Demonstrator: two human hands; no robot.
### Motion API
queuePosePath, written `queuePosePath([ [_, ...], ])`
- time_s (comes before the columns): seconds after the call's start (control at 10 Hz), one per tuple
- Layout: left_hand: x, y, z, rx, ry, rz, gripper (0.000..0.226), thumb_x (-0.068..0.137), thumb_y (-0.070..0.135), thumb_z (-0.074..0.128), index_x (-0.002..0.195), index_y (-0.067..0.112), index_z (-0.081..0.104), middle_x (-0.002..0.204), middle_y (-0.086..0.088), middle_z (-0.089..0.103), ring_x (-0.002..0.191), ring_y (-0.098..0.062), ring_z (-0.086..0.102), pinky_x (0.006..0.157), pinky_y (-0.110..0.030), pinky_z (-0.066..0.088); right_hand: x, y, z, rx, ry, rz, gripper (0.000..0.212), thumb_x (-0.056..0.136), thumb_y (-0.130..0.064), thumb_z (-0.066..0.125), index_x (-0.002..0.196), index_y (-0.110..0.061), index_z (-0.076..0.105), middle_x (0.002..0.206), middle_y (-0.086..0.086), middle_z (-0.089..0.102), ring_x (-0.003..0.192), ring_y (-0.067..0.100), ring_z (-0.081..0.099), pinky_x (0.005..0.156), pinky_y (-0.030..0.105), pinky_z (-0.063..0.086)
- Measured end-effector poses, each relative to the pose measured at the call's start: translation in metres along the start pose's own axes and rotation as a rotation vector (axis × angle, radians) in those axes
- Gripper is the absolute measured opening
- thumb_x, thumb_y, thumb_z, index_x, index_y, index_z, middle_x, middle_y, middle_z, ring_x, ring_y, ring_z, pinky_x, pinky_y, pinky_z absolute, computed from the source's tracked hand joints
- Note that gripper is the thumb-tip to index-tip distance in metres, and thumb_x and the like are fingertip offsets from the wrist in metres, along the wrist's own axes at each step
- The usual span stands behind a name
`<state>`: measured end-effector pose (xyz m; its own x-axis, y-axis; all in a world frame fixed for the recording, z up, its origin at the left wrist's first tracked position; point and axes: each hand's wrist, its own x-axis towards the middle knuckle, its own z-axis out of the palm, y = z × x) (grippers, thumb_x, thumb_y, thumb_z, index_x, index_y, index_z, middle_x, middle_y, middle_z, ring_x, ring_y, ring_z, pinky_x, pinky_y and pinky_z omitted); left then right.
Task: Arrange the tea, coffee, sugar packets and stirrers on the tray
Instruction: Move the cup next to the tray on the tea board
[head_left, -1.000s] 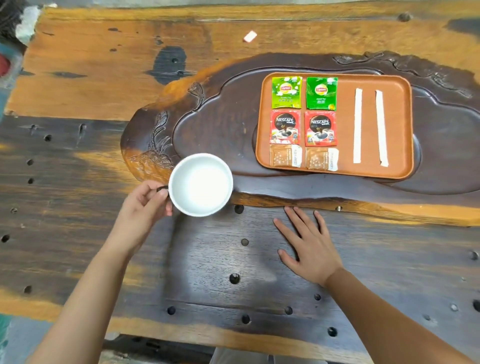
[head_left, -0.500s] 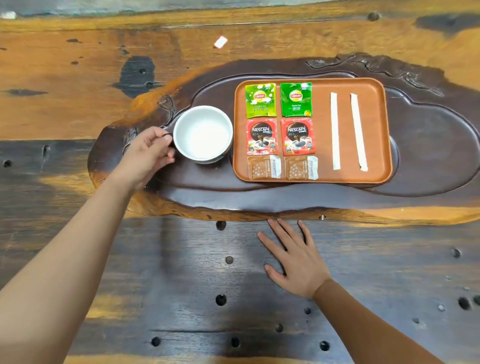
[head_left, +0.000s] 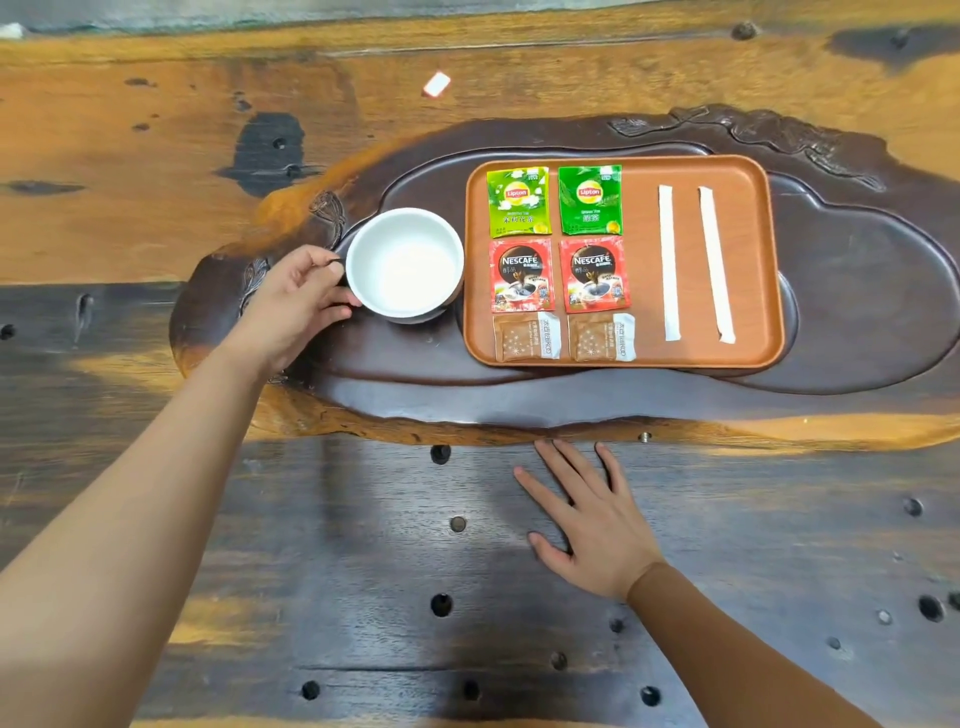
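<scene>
Tray (head_left: 753, 260) w/ Lipton (head_left: 518, 200), Nescafé (head_left: 521, 275) pkts; left hand (head_left: 298, 306) gripping cup (head_left: 405, 262).

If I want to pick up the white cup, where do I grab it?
Grab the white cup by its small handle, which points left, away from the tray. Come from the left, as the left hand does now, with its fingers at that handle. The tray sits close on the cup's right, so that side is probably too tight. The cup stands upright, so lift it straight up.
</scene>
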<state>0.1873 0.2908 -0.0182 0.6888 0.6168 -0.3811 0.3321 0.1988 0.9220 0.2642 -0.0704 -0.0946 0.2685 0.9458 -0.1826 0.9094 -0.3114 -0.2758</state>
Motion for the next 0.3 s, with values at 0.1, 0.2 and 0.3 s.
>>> queuePosePath([
  [0.1, -0.004, 0.003, 0.005, 0.003, 0.016, -0.005, 0.016, 0.098, 0.014, 0.042, 0.087, 0.022, 0.052, 0.065, 0.011, 0.068, 0.064, -0.001, 0.063, 0.063, -0.015, 0.050, 0.000, 0.001, 0.001, -0.015, -0.002, -0.001, 0.064, 0.084, -0.053, 0.045, 0.142, -0.028, 0.035, 0.151, 0.008, 0.032, 0.139, 0.024, 0.026, 0.110, 0.055, 0.016],
  [0.2, -0.006, 0.003, 0.004, -0.004, 0.030, -0.035, 0.016, 0.098, 0.019, 0.043, 0.111, 0.023, 0.053, 0.086, 0.008, 0.068, 0.070, -0.004, 0.066, 0.066, -0.018, 0.053, -0.001, 0.000, 0.002, -0.012, 0.014, -0.008, 0.063, 0.085, -0.053, 0.044, 0.143, -0.029, 0.034, 0.152, 0.008, 0.031, 0.139, 0.024, 0.026, 0.110, 0.055, 0.016],
  [0.3, -0.018, 0.001, 0.008, -0.007, 0.135, -0.055, 0.024, 0.098, 0.022, 0.043, 0.121, 0.026, 0.045, 0.109, 0.006, 0.059, 0.078, -0.009, 0.069, 0.070, -0.022, 0.055, 0.000, 0.000, 0.001, -0.001, 0.006, -0.008, 0.063, 0.085, -0.053, 0.044, 0.143, -0.029, 0.034, 0.152, 0.008, 0.030, 0.139, 0.024, 0.026, 0.110, 0.055, 0.015],
])
